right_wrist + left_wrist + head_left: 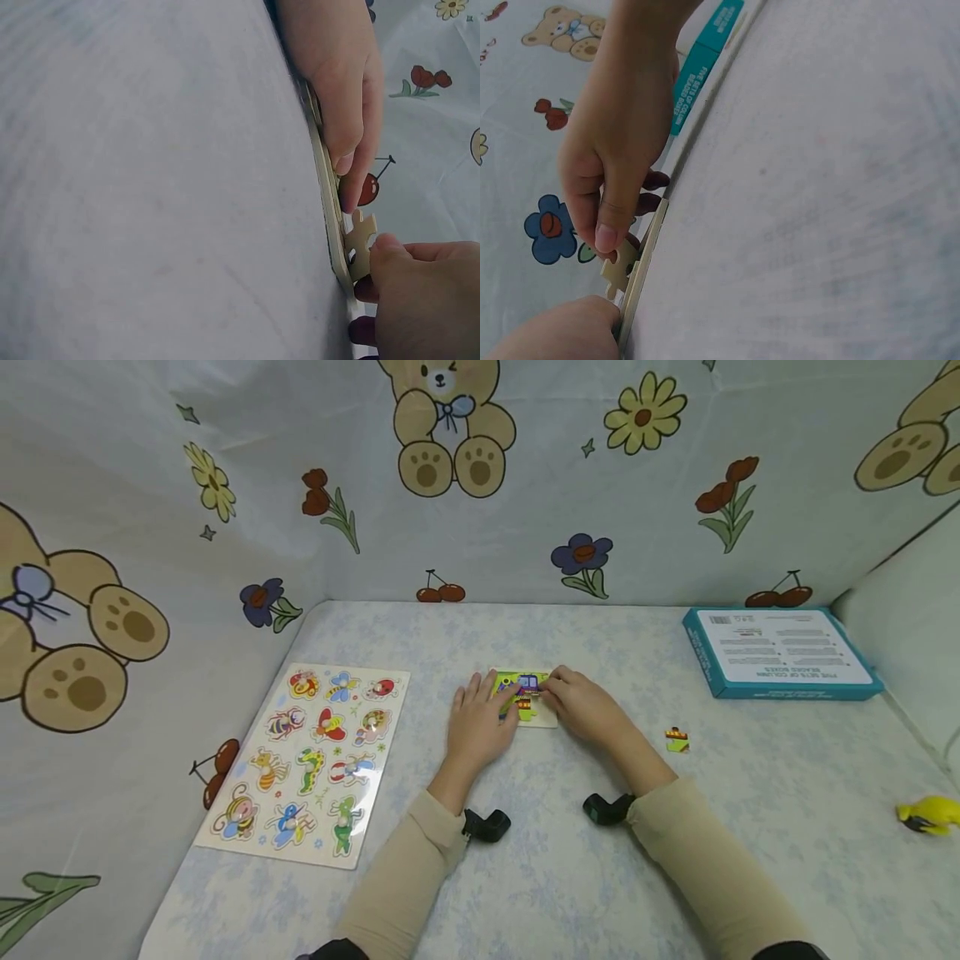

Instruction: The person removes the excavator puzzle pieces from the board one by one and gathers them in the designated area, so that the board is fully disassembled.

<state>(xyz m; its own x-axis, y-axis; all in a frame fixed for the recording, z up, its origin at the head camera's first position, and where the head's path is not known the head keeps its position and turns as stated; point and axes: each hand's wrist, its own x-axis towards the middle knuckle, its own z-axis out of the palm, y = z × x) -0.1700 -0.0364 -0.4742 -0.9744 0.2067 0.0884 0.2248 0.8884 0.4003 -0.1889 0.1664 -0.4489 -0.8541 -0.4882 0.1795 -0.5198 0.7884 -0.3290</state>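
A small jigsaw board point(542, 718) lies on the table between the two hands, partly filled with green, purple and yellow pieces. My left hand point(480, 718) rests on its left side, fingers extended over the pieces. Thumb and fingers of my right hand point(588, 708) pinch a puzzle piece point(361, 244) at the board's right side. In both wrist views this piece stands tilted up from the board, its pale back showing. One loose puzzle piece point(677, 740), green with brown and red, lies on the table right of my right forearm.
On the left lies a large board with cartoon insects point(311, 760). A teal box point(783, 652) sits at the back right, and a yellow toy point(930, 815) is at the right edge. A printed cloth point(517, 552) hangs behind the table.
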